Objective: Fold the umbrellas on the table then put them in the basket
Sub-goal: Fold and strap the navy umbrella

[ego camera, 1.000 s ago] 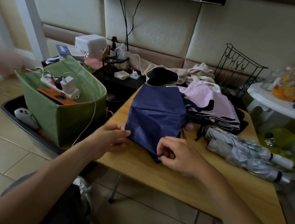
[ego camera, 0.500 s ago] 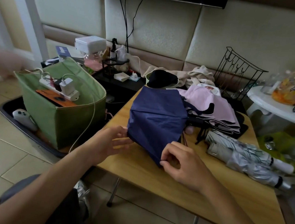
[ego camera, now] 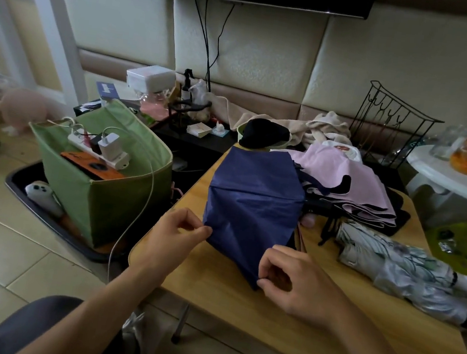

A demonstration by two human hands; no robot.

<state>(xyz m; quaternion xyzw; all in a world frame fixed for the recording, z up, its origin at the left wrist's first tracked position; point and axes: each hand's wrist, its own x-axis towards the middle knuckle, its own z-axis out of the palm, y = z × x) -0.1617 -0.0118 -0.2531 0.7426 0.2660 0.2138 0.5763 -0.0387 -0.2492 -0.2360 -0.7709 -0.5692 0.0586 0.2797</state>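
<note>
Navy umbrella [ego camera: 252, 203] — thin matte cloth, creased panels, on wooden tabletop [ego camera: 238, 306] near its left edge. Left hand [ego camera: 171, 235] fingers pinching cloth edge; right hand [ego camera: 298, 285] fingers pinching lower tip. Green cloth basket [ego camera: 108, 204] — on floor beside.

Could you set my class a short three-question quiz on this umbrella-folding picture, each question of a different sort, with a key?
1. True or false: the left hand pinches the edge of the blue umbrella.
2. Which umbrella lies nearest the table's right edge? A. pink B. silver C. blue
3. Fill in: the green basket stands on the ____, left of the table.

Key
1. True; the right hand pinches the fabric's lower tip too.
2. B, the silver umbrella; the pink umbrella lies farther back.
3. Floor, in a black tray.
</note>
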